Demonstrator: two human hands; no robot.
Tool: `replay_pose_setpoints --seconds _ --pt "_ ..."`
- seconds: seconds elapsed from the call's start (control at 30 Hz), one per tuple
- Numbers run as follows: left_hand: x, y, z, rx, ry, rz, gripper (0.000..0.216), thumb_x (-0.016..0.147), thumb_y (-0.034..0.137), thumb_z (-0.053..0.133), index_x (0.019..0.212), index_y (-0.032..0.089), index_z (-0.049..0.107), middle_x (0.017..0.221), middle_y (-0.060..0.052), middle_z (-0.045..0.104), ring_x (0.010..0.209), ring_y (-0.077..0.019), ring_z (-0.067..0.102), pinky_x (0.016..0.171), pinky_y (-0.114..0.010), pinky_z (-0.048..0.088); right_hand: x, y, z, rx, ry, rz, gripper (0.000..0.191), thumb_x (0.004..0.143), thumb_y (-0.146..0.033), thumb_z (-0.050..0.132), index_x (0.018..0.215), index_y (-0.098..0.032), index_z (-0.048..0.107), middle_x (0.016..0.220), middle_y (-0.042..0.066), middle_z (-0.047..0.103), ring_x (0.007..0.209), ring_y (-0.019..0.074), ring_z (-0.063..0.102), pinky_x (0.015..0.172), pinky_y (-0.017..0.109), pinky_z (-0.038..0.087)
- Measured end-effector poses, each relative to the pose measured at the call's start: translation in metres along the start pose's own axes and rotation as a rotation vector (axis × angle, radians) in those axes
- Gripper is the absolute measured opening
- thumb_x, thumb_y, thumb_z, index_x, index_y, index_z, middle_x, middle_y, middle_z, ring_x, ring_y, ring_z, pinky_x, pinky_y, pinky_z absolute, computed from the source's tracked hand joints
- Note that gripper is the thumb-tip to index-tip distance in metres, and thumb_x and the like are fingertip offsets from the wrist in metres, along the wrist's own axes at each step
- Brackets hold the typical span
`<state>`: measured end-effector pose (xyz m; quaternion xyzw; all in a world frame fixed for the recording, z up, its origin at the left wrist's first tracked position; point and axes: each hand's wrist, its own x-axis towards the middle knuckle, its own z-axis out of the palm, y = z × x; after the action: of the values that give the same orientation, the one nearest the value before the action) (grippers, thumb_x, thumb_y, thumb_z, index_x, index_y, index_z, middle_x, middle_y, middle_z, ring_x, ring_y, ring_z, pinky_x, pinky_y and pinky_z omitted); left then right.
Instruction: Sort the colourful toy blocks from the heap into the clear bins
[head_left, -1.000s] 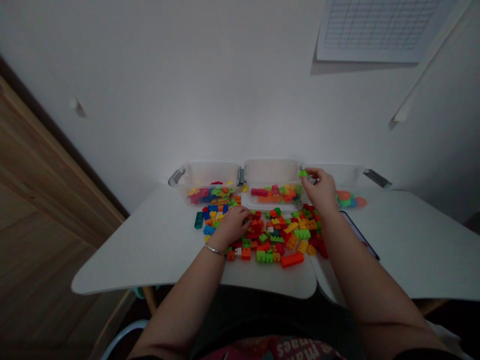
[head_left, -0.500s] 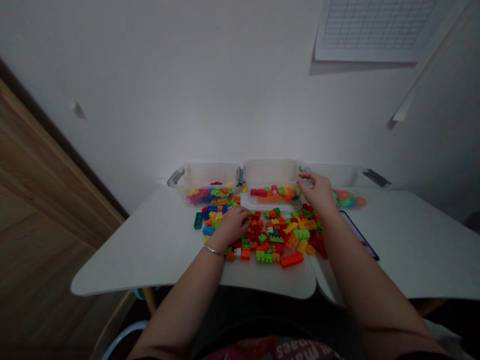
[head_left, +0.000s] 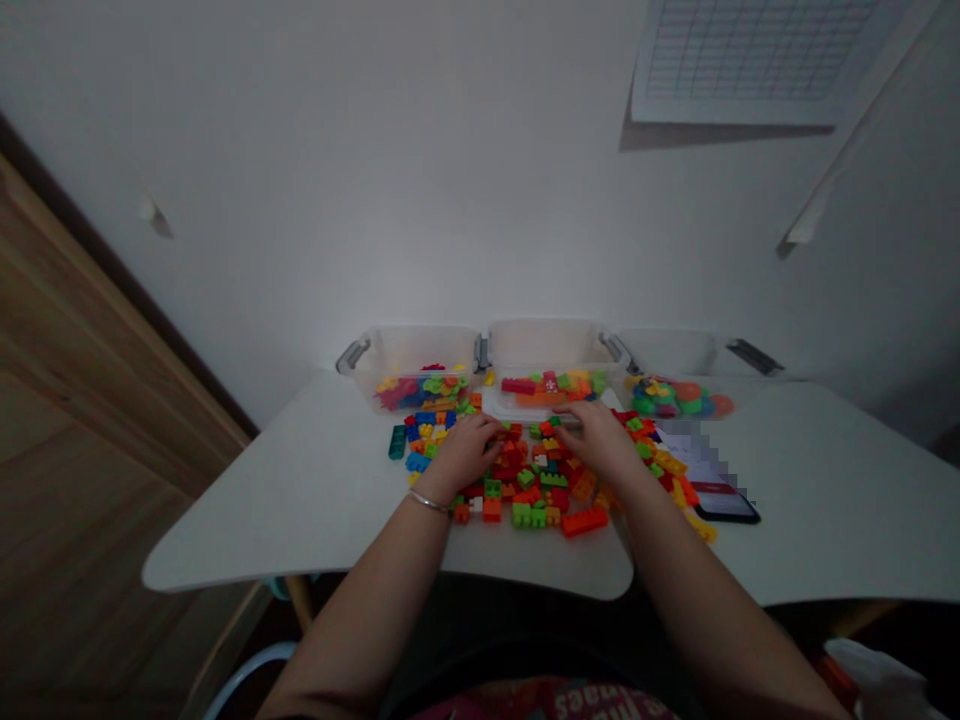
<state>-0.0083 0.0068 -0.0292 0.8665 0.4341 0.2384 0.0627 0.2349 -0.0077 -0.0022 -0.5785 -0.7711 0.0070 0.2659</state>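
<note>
Both hands down in brick pile [head_left: 540, 470] on table [head_left: 300, 500], mid, in front of 3 tubs.
Left hand [head_left: 465, 450]: fingers curled over bricks, grip unclear.
Right hand [head_left: 600, 440]: flat, loose, nothing held.
Risk: forearm sweep pushes bricks off near edge or onto phone [head_left: 712, 485].

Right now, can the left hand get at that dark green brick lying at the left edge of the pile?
Probably yes. The left hand rests on the brick pile, and the dark green brick lies just to its left on bare table, with only a few low loose bricks between them.
</note>
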Motion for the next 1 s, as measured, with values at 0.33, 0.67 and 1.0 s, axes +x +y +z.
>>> replay_pose_setpoints --seconds 0.33,0.67,1.0 --pt "0.000 0.001 -0.001 0.003 0.000 -0.004 0.024 0.088 0.021 0.055 0.109 0.020 0.066 0.110 -0.008 0.065 0.104 -0.0224 0.057 0.097 -0.041 0.045 0.003 0.008 0.026 -0.060 -0.043 0.055 0.035 0.086 -0.026 0.058 0.119 -0.017 0.064 0.113 0.011 0.069 0.110 0.0255 0.059 0.098 0.040 0.043" --pt "0.000 0.000 0.000 0.006 -0.001 -0.001 0.023 0.089 0.021 0.055 0.109 0.021 0.066 0.111 -0.008 0.064 0.105 -0.0222 0.056 0.098 -0.040 0.045 -0.001 0.010 0.025 0.044 0.070 0.101 0.025 0.082 -0.028 0.058 0.103 -0.018 0.068 0.101 0.010 0.070 0.100 0.0257 0.060 0.091 0.039 0.046" --pt "0.000 0.000 0.000 0.005 -0.004 0.013 0.022 0.089 0.021 0.054 0.107 0.020 0.066 0.111 -0.008 0.065 0.105 -0.0219 0.057 0.097 -0.040 0.045 0.008 0.005 -0.030 0.179 0.719 0.065 0.025 0.080 -0.034 0.055 0.099 -0.020 0.064 0.091 0.008 0.065 0.085 0.0223 0.057 0.081 0.038 0.046"
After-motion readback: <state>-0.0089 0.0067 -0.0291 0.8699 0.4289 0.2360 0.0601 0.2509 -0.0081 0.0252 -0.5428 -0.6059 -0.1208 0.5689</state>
